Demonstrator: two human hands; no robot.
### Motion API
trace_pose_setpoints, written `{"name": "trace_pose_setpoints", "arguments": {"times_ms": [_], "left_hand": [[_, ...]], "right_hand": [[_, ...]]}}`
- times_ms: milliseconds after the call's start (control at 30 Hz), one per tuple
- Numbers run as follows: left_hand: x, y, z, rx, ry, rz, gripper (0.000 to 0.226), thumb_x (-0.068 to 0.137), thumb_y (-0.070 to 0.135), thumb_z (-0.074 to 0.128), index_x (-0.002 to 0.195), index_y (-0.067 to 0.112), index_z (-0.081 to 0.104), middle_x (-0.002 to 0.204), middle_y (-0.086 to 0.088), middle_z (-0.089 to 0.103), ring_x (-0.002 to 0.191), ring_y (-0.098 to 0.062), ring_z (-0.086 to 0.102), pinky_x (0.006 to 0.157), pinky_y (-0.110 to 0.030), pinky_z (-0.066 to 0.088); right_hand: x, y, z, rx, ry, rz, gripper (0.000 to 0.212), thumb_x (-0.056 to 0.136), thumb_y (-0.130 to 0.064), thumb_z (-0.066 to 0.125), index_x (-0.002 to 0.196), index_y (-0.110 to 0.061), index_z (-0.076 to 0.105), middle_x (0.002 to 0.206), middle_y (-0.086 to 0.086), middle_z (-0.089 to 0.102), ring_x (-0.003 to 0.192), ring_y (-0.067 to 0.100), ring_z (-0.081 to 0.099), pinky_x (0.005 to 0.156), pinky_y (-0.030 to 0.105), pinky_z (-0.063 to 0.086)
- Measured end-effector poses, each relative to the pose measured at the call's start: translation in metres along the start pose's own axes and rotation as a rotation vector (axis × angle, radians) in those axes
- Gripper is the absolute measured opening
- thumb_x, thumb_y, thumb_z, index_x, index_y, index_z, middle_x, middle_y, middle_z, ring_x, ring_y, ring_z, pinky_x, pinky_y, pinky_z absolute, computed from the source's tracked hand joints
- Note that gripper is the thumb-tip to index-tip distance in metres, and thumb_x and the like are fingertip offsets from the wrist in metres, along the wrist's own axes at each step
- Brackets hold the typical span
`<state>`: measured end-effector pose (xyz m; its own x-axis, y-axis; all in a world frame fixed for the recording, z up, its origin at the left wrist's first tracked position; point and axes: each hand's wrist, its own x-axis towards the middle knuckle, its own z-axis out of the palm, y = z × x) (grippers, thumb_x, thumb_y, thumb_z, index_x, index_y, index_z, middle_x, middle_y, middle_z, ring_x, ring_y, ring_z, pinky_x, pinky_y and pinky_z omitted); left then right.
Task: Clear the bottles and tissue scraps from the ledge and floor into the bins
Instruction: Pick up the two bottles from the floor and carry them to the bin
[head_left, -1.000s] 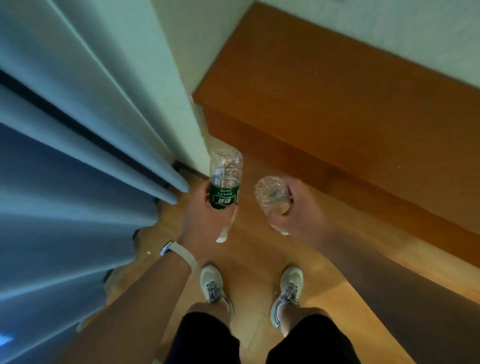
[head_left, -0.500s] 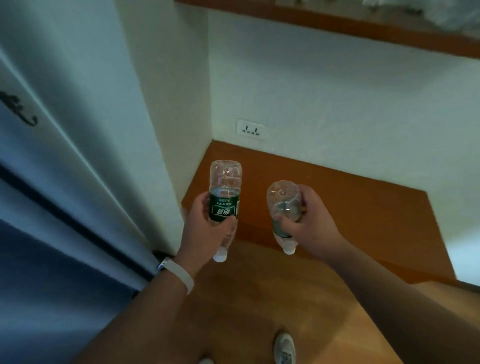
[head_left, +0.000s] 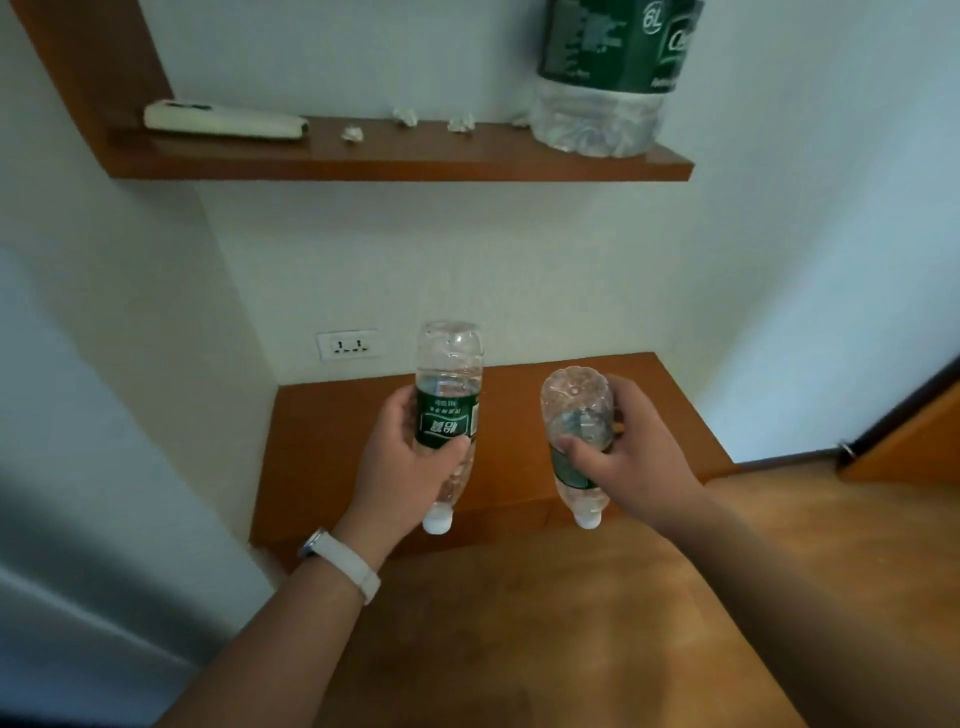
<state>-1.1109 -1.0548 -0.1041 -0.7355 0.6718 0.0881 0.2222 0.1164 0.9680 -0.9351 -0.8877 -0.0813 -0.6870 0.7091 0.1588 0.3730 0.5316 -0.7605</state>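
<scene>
While the person stands facing a white-walled corner, each hand holds an upside-down water bottle, cap pointing at the floor. The left hand (head_left: 405, 473), with a white wristband (head_left: 343, 561), is wrapped around a clear plastic bottle with a green label (head_left: 448, 415). The right hand (head_left: 634, 457) has its fingers and thumb curled around a second clear plastic bottle (head_left: 574, 400), whose label is mostly hidden by the grip. Both bottles hang above a low brown wooden platform (head_left: 332, 431) in the corner and touch nothing else.

Higher up, a brown wooden wall ledge (head_left: 405, 161) carries at least three crumpled white tissue scraps (head_left: 352, 134). They lie between a long white remote control (head_left: 223, 120) and a large clear water jug with a dark green label (head_left: 602, 67).

The step in hand appears to be carrying these two bottles to the bins. No bin is in view, so the next move probably calls for turning away to find one. With both hands full, the scraps likely have to wait.

Walls close in on the left and ahead, and a white wall socket (head_left: 348, 344) sits just above the platform. The platform's front edge lies just below the bottle caps. Open room is the light wooden floor (head_left: 571, 623) nearer the person and to the right, towards a wooden door (head_left: 914, 441).
</scene>
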Motion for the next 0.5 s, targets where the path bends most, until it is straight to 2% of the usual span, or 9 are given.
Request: {"name": "trace_pose_setpoints", "arguments": {"times_ms": [133,300,400,500], "left_hand": [[0.008,0.021,0.045,0.015,-0.096,0.039,0.066,0.081,0.019,0.075,0.136,0.031,0.040,0.114,0.026,0.054,0.104,0.009,0.053,0.075,-0.013,0.044],[0.015,0.053,0.127,0.003,-0.188,0.072,0.065,0.081,0.019,0.075,0.135,0.032,0.042,0.121,0.021,0.056,0.109,0.004,0.055,0.083,-0.020,0.047],[0.015,0.078,0.192,-0.009,-0.278,0.106,0.063,0.081,0.016,0.075,0.132,0.034,0.043,0.118,0.024,0.057,0.106,0.006,0.057,0.079,-0.016,0.048],[0.013,0.101,0.259,-0.020,-0.344,0.129,0.062,0.081,0.016,0.075,0.133,0.032,0.044,0.119,0.022,0.058,0.105,0.006,0.058,0.082,-0.019,0.049]], "right_hand": [[-0.003,0.021,-0.047,0.001,0.085,0.041,0.077,0.066,-0.060,0.069,0.132,-0.036,0.037,0.120,-0.013,0.052,0.108,0.009,0.056,0.085,0.039,0.058],[-0.017,0.063,-0.124,0.050,0.170,0.079,0.063,0.067,-0.059,0.069,0.121,-0.042,0.041,0.115,-0.014,0.055,0.105,0.008,0.058,0.083,0.041,0.058],[-0.029,0.098,-0.175,0.017,0.257,0.125,0.070,0.069,-0.058,0.070,0.128,-0.035,0.041,0.118,-0.014,0.053,0.106,0.006,0.057,0.083,0.038,0.058],[-0.045,0.137,-0.226,-0.020,0.320,0.185,0.082,0.069,-0.062,0.070,0.137,-0.031,0.037,0.128,-0.013,0.050,0.112,0.008,0.055,0.086,0.038,0.058]]}}
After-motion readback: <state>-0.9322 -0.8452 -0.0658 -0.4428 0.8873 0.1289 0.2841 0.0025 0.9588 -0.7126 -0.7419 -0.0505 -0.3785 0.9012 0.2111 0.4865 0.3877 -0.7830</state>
